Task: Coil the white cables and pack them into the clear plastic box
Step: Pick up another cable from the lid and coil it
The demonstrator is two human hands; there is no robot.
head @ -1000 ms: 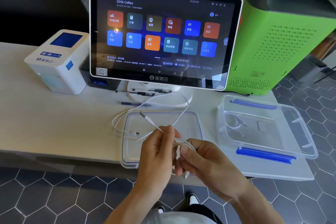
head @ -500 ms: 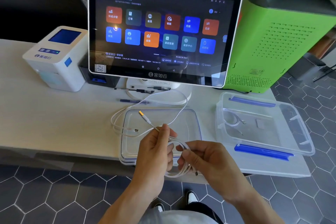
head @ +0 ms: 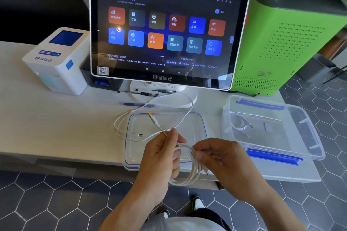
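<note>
Both my hands hold one white cable (head: 189, 169) in front of the table edge, wound into several loops. My left hand (head: 161, 155) pinches it near the top, and a plug end sticks up past the fingers. My right hand (head: 219, 157) grips the loops on the right side. A second white cable (head: 124, 127) lies loose on the table and across the clear lid (head: 189, 124). The clear plastic box (head: 308, 137) with blue clips stands open at the right, with a small coiled cable (head: 239, 123) inside.
A touchscreen terminal (head: 165, 32) on a white stand rises behind the lid. A white label printer (head: 56, 60) sits at the left, a green machine (head: 293, 39) at the back right. Pens (head: 139, 104) lie near the stand. Hexagon floor tiles show below the table edge.
The coil between my hands has grown into wider loops hanging lower. My right hand has moved a little to the right along the coil.
</note>
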